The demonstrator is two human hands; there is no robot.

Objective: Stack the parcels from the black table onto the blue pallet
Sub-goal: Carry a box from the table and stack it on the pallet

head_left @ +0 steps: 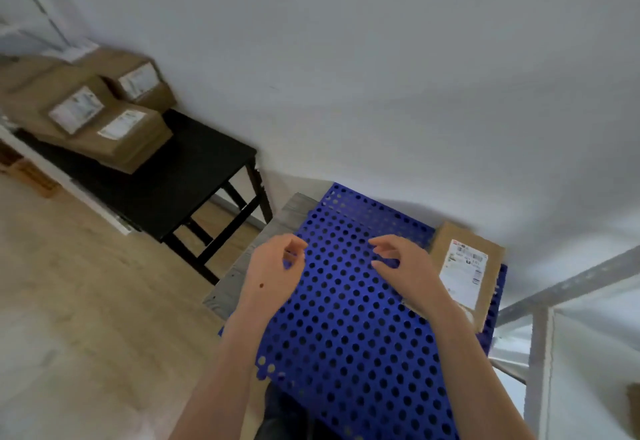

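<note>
The blue perforated pallet [349, 328] fills the lower middle of the head view. One brown parcel with a white label [465, 269] lies flat at its far right corner. My left hand [277, 273] and my right hand [405, 266] hover above the pallet, fingers loosely curled, holding nothing. The right hand is just left of that parcel, apart from it. The black table [194, 176] stands at the upper left against the wall. Several brown labelled parcels [86, 113] are piled on its left part.
A white wall runs behind the table and the pallet. A grey wooden board [235, 283] sticks out under the pallet's left side. A grey metal shelf frame [540, 328] stands at the right. Light wooden floor [86, 318] spreads to the left.
</note>
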